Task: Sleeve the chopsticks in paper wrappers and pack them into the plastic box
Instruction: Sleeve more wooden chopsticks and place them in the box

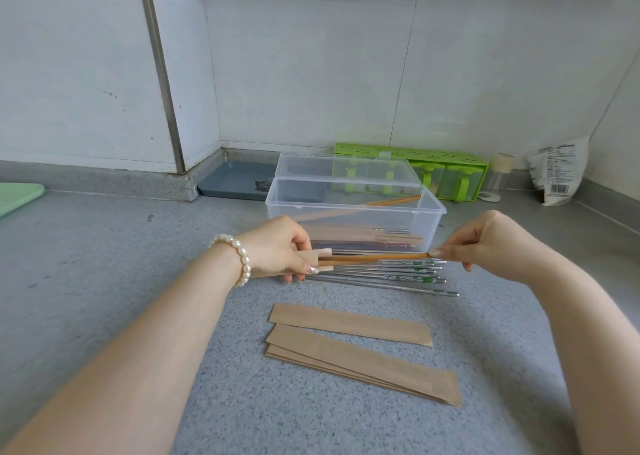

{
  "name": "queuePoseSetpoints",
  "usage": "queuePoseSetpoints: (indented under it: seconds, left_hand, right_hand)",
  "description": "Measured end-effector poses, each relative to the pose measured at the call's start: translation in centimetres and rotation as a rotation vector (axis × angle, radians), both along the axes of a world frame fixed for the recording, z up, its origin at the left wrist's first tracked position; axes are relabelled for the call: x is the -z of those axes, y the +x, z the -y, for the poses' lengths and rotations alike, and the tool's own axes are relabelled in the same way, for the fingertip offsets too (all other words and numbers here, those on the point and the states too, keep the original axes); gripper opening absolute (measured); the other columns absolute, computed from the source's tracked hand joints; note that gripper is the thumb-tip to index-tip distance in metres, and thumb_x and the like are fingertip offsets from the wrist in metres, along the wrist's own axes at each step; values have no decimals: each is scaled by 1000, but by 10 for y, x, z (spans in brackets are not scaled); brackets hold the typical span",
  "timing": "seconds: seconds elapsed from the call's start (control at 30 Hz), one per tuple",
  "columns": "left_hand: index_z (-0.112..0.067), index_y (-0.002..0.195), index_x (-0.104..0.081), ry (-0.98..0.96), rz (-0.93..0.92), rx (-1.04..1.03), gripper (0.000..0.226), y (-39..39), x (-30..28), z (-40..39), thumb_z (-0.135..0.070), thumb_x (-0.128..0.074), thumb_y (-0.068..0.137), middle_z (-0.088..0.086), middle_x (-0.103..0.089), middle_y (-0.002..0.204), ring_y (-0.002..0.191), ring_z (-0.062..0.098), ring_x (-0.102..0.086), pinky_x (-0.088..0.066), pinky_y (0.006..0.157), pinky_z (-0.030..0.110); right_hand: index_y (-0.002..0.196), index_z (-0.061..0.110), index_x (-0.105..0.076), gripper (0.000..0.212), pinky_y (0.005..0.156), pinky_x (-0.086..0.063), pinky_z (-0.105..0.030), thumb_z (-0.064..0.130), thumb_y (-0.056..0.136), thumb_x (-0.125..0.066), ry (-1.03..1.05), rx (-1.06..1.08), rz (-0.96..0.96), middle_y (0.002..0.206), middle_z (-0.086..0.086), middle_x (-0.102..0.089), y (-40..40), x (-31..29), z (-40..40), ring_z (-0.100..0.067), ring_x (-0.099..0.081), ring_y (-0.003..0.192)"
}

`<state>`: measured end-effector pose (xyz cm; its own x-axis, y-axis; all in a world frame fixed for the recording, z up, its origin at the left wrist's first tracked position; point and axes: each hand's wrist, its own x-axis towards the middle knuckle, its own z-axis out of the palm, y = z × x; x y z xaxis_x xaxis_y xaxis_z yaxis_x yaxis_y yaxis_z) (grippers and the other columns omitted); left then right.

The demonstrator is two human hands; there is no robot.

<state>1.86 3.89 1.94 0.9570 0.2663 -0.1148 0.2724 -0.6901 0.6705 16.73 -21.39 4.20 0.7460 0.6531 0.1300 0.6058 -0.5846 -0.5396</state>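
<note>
We see an orange wooden chopstick (374, 257), slim and smooth, held level above the speckled grey table (138, 264). The right hand (491, 243) has its fingers pinched on the thick end; the left hand (280, 250) has its fingers clamped on a tan paper wrapper (317, 259) whose mouth takes the tip. How far the tip reaches inside is hidden. Steel chopsticks (388, 276) lie below, flat wrappers (349, 323) nearer us, and the clear plastic box (353, 212) stands behind.
</note>
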Motion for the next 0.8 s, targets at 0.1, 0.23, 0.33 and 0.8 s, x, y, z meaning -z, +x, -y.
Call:
queuePoseSetpoints:
  seconds: [0.1, 0.23, 0.33, 0.8]
  left_hand:
    - [-5, 84, -66, -11, 2, 32, 13, 1, 1, 4, -15, -71, 79, 11, -71, 78, 72, 20, -68, -59, 71, 35]
    - [-12, 80, -66, -16, 24, 86, 7, 1, -3, 11, -17, -71, 79, 4, -72, 75, 62, 11, -66, -57, 63, 26]
    - [-12, 80, -66, -19, 35, 124, 7, 1, -3, 18, -18, -71, 79, 3, -71, 74, 57, 9, -64, -53, 55, 19]
    - [-10, 81, -68, -67, 93, 0, 9, 3, -4, 12, -18, -71, 79, 4, -72, 71, 57, 11, -64, -56, 72, 39]
  right_hand:
    - [67, 23, -76, 14, 36, -26, -13, 35, 74, -74, -4, -32, -21, 48, -1, -58, -1, 0, -2, -5, -30, 33]
    - [65, 27, -76, 9, 44, -36, -18, 32, 73, -75, 44, -86, -47, 59, -5, -66, -5, 5, -8, -10, -42, 42]
    - [66, 27, -74, 14, 66, -48, -30, 41, 64, -73, 64, -140, -25, 69, 3, -67, -10, 10, -18, -19, -59, 65]
    - [93, 8, -70, 30, 84, -53, -43, 31, 94, -51, 453, 218, -29, 81, -7, -72, -2, 11, -23, -26, -68, 79]
